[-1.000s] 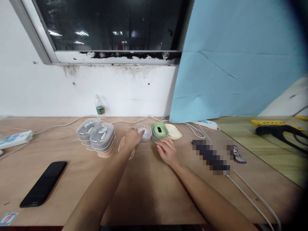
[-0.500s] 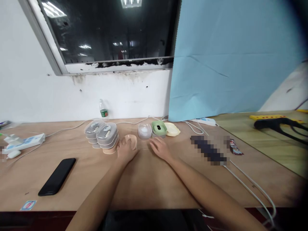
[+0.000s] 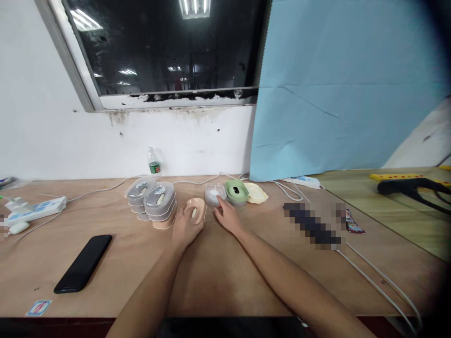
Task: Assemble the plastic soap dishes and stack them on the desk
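My left hand [image 3: 188,230] is closed around the near and left sides of a shallow peach oval lid [image 3: 200,204]. A small pale piece shows in the middle of the lid, and my fingers hide part of its rim. My right hand [image 3: 228,217] has its fingers apart and holds nothing. Its index fingertip is at the front edge of a clear round-cornered container [image 3: 213,191] with something white inside. Beside that sits a green container [image 3: 236,190] with a dark oval opening, then a cream scalloped dish [image 3: 256,193].
Two stacks of grey-lidded boxes [image 3: 159,201] stand left of my left hand, with a plastic bottle [image 3: 154,162] behind. A black phone [image 3: 83,264] lies at left, near a power strip [image 3: 38,211]. White cables [image 3: 377,281] and a snack wrapper [image 3: 353,222] are at right.
My right hand has moved slightly left and forward to the clear container. More of the peach lid and its pale piece now shows by my left hand. The view has shifted slightly.
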### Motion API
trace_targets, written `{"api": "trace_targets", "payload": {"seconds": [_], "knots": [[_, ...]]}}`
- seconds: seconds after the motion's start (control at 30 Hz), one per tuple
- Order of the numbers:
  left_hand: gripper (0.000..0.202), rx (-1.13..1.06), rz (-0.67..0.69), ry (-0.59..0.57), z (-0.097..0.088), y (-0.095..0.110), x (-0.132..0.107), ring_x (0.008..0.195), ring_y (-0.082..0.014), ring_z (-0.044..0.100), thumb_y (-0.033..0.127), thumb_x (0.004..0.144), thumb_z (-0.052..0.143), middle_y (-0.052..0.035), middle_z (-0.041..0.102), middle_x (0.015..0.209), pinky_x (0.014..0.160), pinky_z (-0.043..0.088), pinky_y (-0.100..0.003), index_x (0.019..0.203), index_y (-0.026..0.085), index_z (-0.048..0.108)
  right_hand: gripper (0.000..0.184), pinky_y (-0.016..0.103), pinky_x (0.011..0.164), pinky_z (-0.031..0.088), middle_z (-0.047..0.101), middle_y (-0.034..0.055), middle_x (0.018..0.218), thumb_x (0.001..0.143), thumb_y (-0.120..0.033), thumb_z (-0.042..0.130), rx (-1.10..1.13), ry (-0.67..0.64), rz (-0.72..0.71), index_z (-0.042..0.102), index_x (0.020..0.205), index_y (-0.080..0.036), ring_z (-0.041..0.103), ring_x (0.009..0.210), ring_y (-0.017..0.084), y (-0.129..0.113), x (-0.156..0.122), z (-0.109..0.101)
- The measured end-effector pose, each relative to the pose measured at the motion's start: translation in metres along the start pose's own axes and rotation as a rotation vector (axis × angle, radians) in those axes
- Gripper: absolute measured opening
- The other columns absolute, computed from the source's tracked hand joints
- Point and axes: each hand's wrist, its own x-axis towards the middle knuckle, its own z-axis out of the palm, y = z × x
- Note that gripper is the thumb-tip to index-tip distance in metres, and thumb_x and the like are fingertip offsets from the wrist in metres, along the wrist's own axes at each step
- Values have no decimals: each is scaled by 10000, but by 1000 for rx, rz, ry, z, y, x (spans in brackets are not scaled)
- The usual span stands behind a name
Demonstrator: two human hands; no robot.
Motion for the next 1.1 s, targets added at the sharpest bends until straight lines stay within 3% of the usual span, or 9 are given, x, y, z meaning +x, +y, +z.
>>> {"api": "trace_targets", "payload": {"seconds": [0.2,0.3,0.4,0.53,0.67,0.8,0.97,1.1], "knots": [[479,-314,-32,32,-7,11,-3,1287,-240,413,471,826,552,-121,419,1342,1056,359,-398,1226,210,519,584,332,735,487,651,74,947,851,-239,526,77,-2,-71,352,1405,-176,610,841,205,-5,-8,-5],[496,-401,4,15,-3,15,-6,1353,-232,320,439,900,448,-126,348,1424,1091,312,-417,1336,204,422,566,322,735,494,645,74,988,816,-304,606,159,-70,-172,423,1338,-187,610,829,190,-19,-16,-14],[529,-433,46,-33,1,17,-9,1403,-225,213,428,934,376,-123,266,1484,1122,261,-429,1409,200,324,412,325,752,500,643,79,1007,815,-336,623,211,-125,-309,522,1188,-192,607,856,192,-33,-24,-20],[550,-462,57,-57,2,17,-10,1420,-213,147,448,952,312,-127,228,1494,1149,195,-431,1432,182,274,156,312,769,494,642,64,938,891,-244,502,216,-149,-469,572,1025,-206,598,855,175,-44,-31,-19],[552,-491,81,-53,1,17,-9,1418,-212,144,459,956,286,-126,257,1476,1155,178,-420,1428,174,278,99,284,694,480,621,40,804,905,-246,474,186,-140,-465,563,910,-202,581,746,160,-48,-32,-16],[539,-527,82,8,0,18,-6,1383,-209,242,474,948,288,-113,313,1435,1144,208,-393,1407,194,317,113,279,697,467,625,38,827,924,-233,431,199,-109,-452,542,921,-212,575,753,153,-49,-34,-19],[523,-523,9,91,-11,14,-2,1313,-214,355,451,953,256,-119,392,1388,1103,279,-377,1406,199,320,117,293,677,467,605,51,830,916,-247,429,184,80,-431,541,939,-217,568,741,166,-33,-29,-36],[506,-426,4,96,-14,9,-3,1311,-229,347,447,940,300,-111,415,1377,1096,283,-386,1379,209,376,137,348,731,460,586,75,836,911,-259,417,41,485,-216,547,913,-215,551,796,208,17,-11,-72]]}}
